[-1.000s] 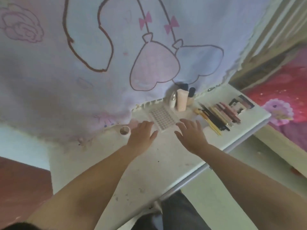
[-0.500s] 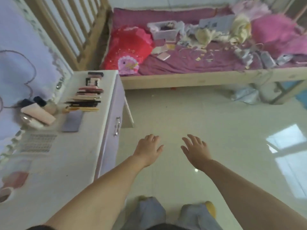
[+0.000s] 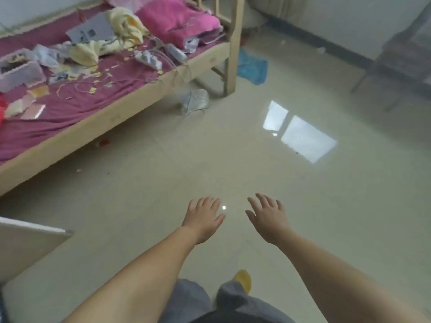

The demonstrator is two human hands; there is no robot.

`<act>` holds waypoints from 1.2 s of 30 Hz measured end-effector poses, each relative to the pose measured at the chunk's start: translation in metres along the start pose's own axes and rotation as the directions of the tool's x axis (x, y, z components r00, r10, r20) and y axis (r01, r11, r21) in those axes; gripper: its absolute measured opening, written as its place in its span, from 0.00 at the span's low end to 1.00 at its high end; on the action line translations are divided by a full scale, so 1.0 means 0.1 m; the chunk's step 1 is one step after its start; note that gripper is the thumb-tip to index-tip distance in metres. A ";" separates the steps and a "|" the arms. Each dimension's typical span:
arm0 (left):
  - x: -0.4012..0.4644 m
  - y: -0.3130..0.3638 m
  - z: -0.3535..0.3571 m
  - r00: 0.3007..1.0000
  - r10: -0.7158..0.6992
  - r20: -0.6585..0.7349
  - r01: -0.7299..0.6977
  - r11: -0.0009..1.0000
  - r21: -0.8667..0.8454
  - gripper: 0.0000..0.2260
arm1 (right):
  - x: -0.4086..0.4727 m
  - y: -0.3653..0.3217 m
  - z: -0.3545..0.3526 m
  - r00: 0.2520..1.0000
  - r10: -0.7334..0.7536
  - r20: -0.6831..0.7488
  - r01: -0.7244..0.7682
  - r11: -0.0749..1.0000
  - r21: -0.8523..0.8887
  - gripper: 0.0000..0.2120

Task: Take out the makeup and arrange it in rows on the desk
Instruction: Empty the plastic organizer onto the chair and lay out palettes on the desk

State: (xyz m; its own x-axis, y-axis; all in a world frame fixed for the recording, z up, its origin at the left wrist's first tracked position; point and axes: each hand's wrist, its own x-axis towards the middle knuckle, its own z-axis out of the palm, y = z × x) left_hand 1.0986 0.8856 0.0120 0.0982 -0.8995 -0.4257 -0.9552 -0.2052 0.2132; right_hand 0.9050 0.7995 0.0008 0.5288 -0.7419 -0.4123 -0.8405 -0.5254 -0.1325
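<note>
Far left, a desk corner (image 3: 35, 236) is poking into view, its top out of sight, so no makeup is showing. A cluttered bed (image 3: 98, 117) is stretching behind. The left hand (image 3: 204, 221) is hanging palm-down over the floor (image 3: 233, 159), fingers relaxed, gripping nothing. Just beside it, the right hand (image 3: 268, 221) is spreading its fingers, equally empty.

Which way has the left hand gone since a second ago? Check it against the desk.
Yes. The left hand was over the desk; now it hangs over bare floor, right of the desk's corner.
</note>
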 end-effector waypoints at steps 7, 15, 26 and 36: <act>1.21 1.41 -0.24 0.953 0.291 0.085 -0.302 0.939 0.163 0.25 | -0.08 1.45 -0.10 0.953 0.304 -0.009 -0.301 0.948 0.101 0.25; 2.91 2.34 -0.81 0.882 0.454 0.129 -0.472 0.845 0.251 0.25 | 0.72 2.74 -0.63 0.874 0.483 -0.052 -0.466 0.863 0.193 0.25; 5.27 3.88 -1.74 0.765 0.608 0.214 -0.642 0.694 0.325 0.24 | 1.70 4.67 -1.57 0.709 0.705 -0.023 -0.658 0.673 0.339 0.24; 7.08 5.97 -2.06 0.756 0.635 0.158 -0.649 0.700 0.298 0.24 | 2.42 7.34 -2.34 0.692 0.718 -0.070 -0.670 0.676 0.308 0.23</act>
State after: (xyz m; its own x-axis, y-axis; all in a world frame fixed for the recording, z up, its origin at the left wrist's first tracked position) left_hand 0.6560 0.0467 0.0194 -0.5761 -0.7497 -0.3257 -0.8153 0.5554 0.1637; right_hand 0.4435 0.1372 0.0146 -0.2291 -0.9202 -0.3173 -0.9585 0.2702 -0.0915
